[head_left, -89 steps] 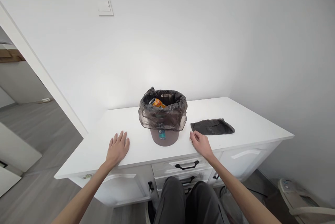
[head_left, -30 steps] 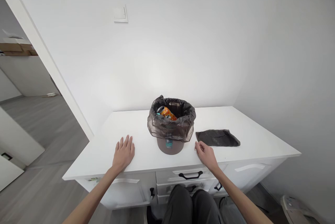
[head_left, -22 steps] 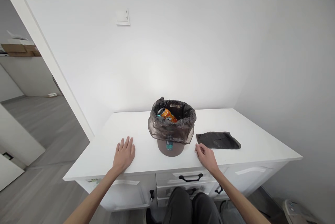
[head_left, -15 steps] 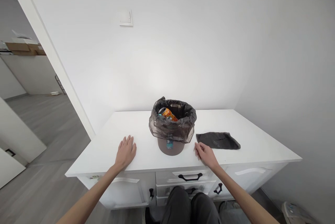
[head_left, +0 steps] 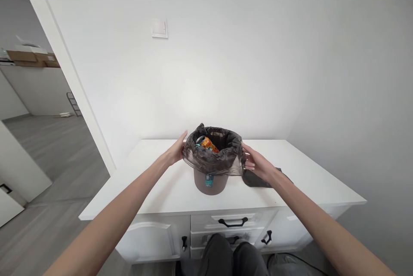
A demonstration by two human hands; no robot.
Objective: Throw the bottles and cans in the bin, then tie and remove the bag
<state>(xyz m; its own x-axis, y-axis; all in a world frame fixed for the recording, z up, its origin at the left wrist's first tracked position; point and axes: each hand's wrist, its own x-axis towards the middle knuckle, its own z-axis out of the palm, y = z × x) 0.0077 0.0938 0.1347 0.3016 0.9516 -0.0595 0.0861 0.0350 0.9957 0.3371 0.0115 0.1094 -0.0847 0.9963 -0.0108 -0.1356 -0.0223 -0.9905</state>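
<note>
A small brown bin (head_left: 210, 182) stands on the white cabinet top (head_left: 155, 181), lined with a dark grey bin bag (head_left: 211, 161) whose edge hangs over the rim. An orange drink can (head_left: 206, 142) lies inside. My left hand (head_left: 177, 151) is raised against the bag's left rim, thumb stretched up and fingers touching the plastic. My right hand (head_left: 255, 164) is at the bag's right overhang, fingers pinched on the plastic and drawing it out a little. A folded dark bag (head_left: 258, 179) lies flat on the top just under my right wrist.
The cabinet backs onto a white wall with a light switch (head_left: 159, 28). Drawers with black handles (head_left: 231, 222) face my knees (head_left: 226, 254). A doorway (head_left: 38, 130) opens to the left onto grey flooring.
Both hands have lifted off the cabinet top and moved in to the sides of the bin bag's rim. The right hand has taken hold of the overhang.
</note>
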